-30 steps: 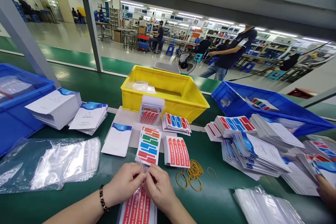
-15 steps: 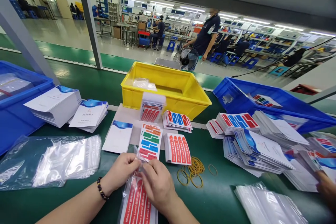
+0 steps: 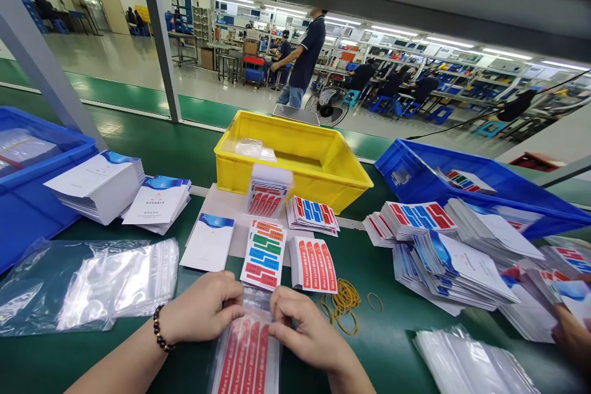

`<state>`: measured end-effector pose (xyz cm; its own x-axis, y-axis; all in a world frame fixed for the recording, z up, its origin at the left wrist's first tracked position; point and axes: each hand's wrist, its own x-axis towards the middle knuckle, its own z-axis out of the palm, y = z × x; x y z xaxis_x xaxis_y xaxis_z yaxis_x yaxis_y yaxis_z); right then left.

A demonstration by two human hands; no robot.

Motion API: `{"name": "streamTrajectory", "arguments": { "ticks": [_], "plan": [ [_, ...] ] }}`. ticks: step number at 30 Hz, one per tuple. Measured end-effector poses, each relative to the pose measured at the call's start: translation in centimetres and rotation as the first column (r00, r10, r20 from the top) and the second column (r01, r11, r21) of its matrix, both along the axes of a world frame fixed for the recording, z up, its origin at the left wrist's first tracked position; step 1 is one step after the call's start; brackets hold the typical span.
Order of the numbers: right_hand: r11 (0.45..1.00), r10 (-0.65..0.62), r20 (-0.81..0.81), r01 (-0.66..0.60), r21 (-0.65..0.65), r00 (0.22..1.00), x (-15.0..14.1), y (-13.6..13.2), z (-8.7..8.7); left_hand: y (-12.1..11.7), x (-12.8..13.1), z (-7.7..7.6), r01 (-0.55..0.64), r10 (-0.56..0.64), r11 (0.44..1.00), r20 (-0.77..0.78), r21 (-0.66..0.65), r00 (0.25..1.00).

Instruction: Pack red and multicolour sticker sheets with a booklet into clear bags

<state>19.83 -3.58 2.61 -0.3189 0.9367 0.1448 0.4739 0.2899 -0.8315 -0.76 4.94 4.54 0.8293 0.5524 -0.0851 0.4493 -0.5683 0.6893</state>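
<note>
A clear plastic bag [image 3: 256,300] with a sheet of red "Max Level / Min Level" labels [image 3: 244,360] inside lies at the table's near edge. My left hand [image 3: 210,306], a beaded bracelet at its wrist, pinches the left side of the bag near its top end. On the opposite side, my right hand [image 3: 307,331] has its fingers closed on the bag's edge. Just beyond the bag are a sheet of multicoloured labels [image 3: 263,253], a white booklet [image 3: 209,242] with a blue top and a stack of red label sheets [image 3: 316,265].
Yellow rubber bands [image 3: 346,300] lie to the right. Clear bags [image 3: 124,280] lie left. A yellow bin [image 3: 295,178] stands behind, with blue bins [image 3: 521,209] at the sides. Booklet stacks [image 3: 462,261] lie right, where another person's hand [image 3: 570,329] reaches in.
My hands have moved apart from close together at the bag's top to its two sides, and the bag's top now lies flatter. In the background, a walking person has moved left.
</note>
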Motion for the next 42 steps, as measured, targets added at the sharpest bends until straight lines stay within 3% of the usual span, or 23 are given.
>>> {"name": "streamTrajectory", "arguments": {
  "ticks": [2, 4, 7, 11, 17, 22, 26, 29, 31, 32, 34, 37, 40, 42],
  "plan": [
    [0.999, -0.023, -0.078, 0.026, 0.043, 0.997, 0.2, 0.2, 0.2, -0.2, 0.1, 0.0, 0.034, -0.035, 0.996, -0.006, -0.077, 0.999],
    [0.983, -0.131, -0.111, 0.144, 0.115, 0.985, 0.1, 0.5, 0.3, -0.5, 0.3, -0.1, 0.094, -0.093, 0.981, 0.017, -0.171, 0.996],
    [0.928, -0.244, -0.046, 0.247, 0.278, 0.969, -1.0, 1.4, 0.4, -1.3, 0.7, -0.4, 0.197, -0.187, 0.934, 0.062, -0.297, 0.98],
    [0.891, -0.178, 0.227, 0.059, 0.449, 0.957, -4.1, 4.1, 0.4, -2.1, 1.0, -1.2, 0.285, -0.277, 0.879, 0.078, -0.382, 0.958],
    [0.907, -0.167, 0.601, -0.117, 0.404, 0.782, -9.0, 8.4, -1.0, -2.2, 1.0, -2.5, 0.355, -0.359, 0.84, 0.07, -0.411, 0.931],
    [0.904, -0.186, 0.647, -0.128, 0.407, 0.739, -10.3, 9.2, -2.2, -2.2, 1.0, -2.5, 0.369, -0.359, 0.831, 0.106, -0.415, 0.927],
    [0.886, -0.22, 0.608, -0.105, 0.452, 0.763, -8.8, 9.0, -1.5, -2.2, 1.0, -2.5, 0.341, -0.256, 0.783, 0.231, -0.52, 0.939],
    [0.813, -0.327, 0.441, 0.011, 0.582, 0.836, -6.0, 8.2, 0.5, -2.0, 0.9, -3.1, 0.308, -0.05, 0.664, 0.37, -0.682, 0.928],
    [0.734, -0.34, 0.285, 0.063, 0.677, 0.896, -3.9, 6.9, 2.1, -1.7, 1.0, -3.5, 0.333, 0.096, 0.545, 0.452, -0.769, 0.887],
    [0.724, -0.314, 0.265, 0.05, 0.688, 0.912, -3.0, 6.1, 2.9, -1.6, 1.0, -3.6, 0.36, 0.171, 0.481, 0.488, -0.799, 0.856],
    [0.738, -0.226, 0.303, -0.04, 0.674, 0.926, -1.8, 4.1, 4.3, -1.3, 1.1, -3.6, 0.413, 0.351, 0.364, 0.534, -0.835, 0.769],
    [0.775, -0.118, 0.378, -0.153, 0.613, 0.918, -1.1, 1.4, 5.7, -1.3, 1.4, -3.3, 0.44, 0.598, 0.212, 0.472, -0.873, 0.648],
    [0.832, 0.014, 0.36, -0.21, 0.514, 0.933, -0.4, 0.3, 5.7, -1.5, 1.5, -3.2, 0.383, 0.643, 0.079, 0.341, -0.92, 0.686],
    [0.867, 0.001, 0.282, -0.141, 0.477, 0.959, 0.7, 1.0, 5.0, -1.6, 1.5, -3.4, 0.336, 0.614, 0.044, 0.291, -0.941, 0.734]
  ]
}}
